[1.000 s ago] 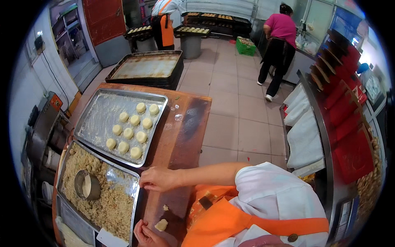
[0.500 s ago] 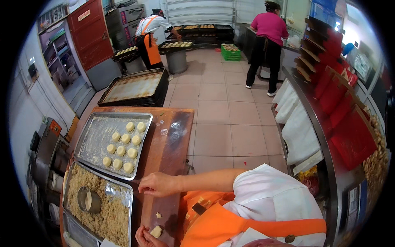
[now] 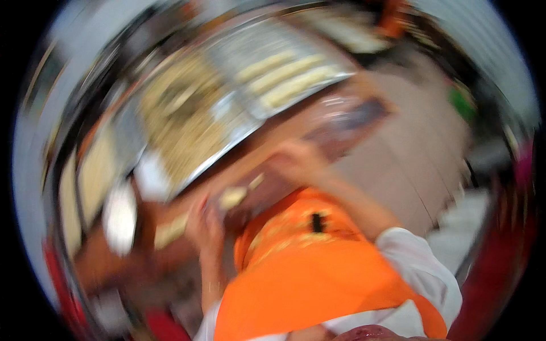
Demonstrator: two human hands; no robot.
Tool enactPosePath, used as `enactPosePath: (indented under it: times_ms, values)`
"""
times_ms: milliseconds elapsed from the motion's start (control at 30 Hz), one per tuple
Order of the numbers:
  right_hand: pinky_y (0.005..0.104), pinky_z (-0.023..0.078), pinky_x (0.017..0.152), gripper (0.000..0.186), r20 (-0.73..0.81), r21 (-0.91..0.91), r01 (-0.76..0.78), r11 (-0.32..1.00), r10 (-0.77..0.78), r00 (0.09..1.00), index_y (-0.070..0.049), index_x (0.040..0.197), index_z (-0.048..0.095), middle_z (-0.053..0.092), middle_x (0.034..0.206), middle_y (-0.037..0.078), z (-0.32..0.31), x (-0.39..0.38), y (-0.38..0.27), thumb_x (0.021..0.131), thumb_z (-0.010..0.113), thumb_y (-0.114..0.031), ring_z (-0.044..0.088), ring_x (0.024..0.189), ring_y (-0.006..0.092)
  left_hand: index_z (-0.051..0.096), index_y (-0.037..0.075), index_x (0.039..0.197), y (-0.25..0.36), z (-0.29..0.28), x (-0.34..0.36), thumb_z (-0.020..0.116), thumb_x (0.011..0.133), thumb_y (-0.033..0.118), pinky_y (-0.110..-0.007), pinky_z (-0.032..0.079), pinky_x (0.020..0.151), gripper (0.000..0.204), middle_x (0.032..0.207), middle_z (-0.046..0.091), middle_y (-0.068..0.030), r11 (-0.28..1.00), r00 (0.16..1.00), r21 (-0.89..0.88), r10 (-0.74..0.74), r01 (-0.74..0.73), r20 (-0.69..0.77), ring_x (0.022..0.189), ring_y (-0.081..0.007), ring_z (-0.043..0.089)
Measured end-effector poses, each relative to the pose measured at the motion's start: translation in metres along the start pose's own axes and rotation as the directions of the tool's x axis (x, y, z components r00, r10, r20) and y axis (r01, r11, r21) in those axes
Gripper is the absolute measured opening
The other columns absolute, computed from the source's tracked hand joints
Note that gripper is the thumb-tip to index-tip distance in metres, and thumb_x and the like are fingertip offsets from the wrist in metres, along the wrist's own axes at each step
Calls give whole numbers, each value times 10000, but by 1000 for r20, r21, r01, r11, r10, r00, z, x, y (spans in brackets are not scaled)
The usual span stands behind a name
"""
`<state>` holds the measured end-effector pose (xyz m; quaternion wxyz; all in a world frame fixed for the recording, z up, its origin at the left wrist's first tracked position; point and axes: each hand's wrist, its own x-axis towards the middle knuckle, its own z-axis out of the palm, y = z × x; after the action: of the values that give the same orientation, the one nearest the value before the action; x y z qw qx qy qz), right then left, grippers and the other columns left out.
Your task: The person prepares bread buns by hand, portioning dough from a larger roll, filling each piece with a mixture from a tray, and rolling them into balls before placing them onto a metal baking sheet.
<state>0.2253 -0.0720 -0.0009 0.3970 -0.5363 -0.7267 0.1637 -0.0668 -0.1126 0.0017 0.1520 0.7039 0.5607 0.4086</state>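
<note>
Motion blur smears the whole head view. My left hand (image 3: pixel 205 223) is over the wooden table, between a pale dough roll (image 3: pixel 170 232) on its left and a lump of dough (image 3: pixel 232 198) on its right. Whether it touches either one I cannot make out. A smaller dough bit (image 3: pixel 256 181) lies between that lump and my right hand (image 3: pixel 297 162), which hovers at or above the table's near side. The fingers of both hands are too smeared to read.
Beyond my hands are a metal tray of crumbly tan filling (image 3: pixel 170 133) with a round metal container (image 3: pixel 181 102) in it, and a tray (image 3: pixel 335 78) with rows of pale dough rounds. A white oval object (image 3: pixel 119 219) stands left on the wooden table (image 3: pixel 267 133).
My view has swung left and down, bringing the dough roll, white oval object and more of my orange apron into sight. The dough lump and bit still lie between my hands.
</note>
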Motion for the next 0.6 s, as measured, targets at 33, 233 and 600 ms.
enactPosePath:
  times_ms: [33,233,600]
  values:
    - [411,551,810,148,48,-46,37,998,-35,998,-67,981,715,699,959,139,-2,5,-22,869,717,-164,676,917,316,682,47,1180,-18,-11,-16,608,893,32,-413,506,962,297,1173,687,-163,999,998,52,-12,15,-60,1112,-333,643]
    - [392,519,731,76,276,167,40,985,-86,957,-9,941,682,655,877,140,55,18,-36,882,680,-58,654,820,297,630,16,1216,-71,-86,-66,556,925,21,-432,446,1023,300,1244,625,-174,935,948,294,-107,198,-300,1176,-347,576]
    - [449,476,904,291,433,146,467,872,-481,763,-5,1092,644,622,1070,192,181,51,-88,851,731,-145,580,1032,395,514,104,1406,-165,-109,-50,653,840,27,-449,363,1118,588,1415,481,-175,879,968,425,-249,217,22,1366,-398,399]
